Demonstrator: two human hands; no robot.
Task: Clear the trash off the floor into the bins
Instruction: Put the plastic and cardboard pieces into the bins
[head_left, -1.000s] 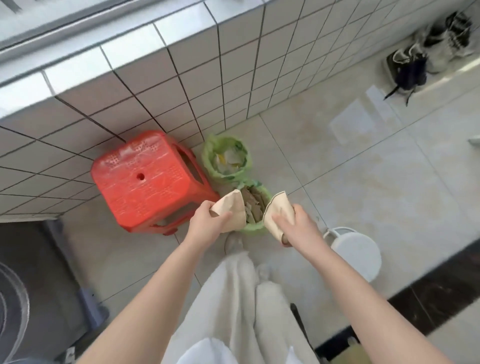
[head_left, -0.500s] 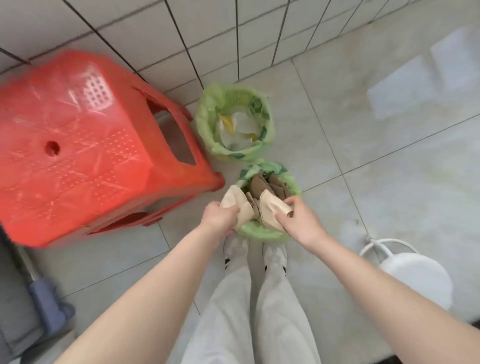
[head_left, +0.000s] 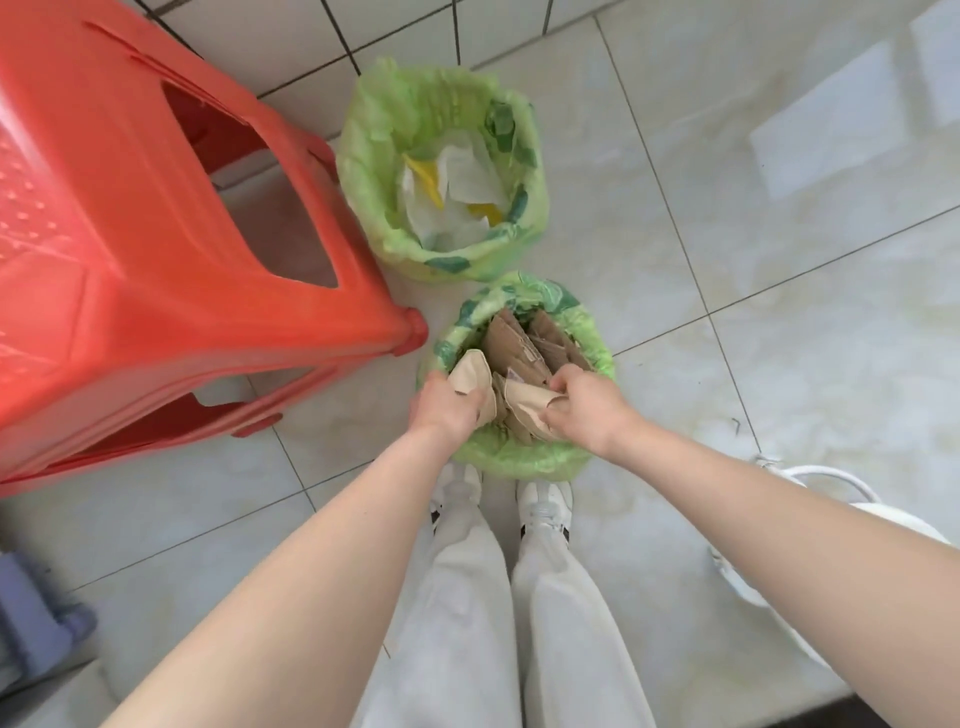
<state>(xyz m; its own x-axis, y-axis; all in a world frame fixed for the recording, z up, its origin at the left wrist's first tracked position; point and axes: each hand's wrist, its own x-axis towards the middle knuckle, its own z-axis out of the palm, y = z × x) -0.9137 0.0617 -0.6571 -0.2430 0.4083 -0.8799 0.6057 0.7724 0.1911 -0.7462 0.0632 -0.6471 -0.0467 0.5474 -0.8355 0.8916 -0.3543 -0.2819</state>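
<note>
Here, nearest, pale trousers and white shoes (head_left: 544, 512) stand on the tiled floor (head_left: 727, 260). Just beyond them the left hand (head_left: 447, 410) curls around one beige paper piece (head_left: 470, 376), and the right hand (head_left: 584, 408) pinches another, creased and folded (head_left: 527, 402). Both pieces sit low in the mouth of the near bin (head_left: 519, 460), green-lined and packed with upright brown cardboard (head_left: 511, 345). Farther off, a second green-lined bin (head_left: 374, 171) holds white and yellow wrappers. A red stool (head_left: 130, 234) stands to the left.
</note>
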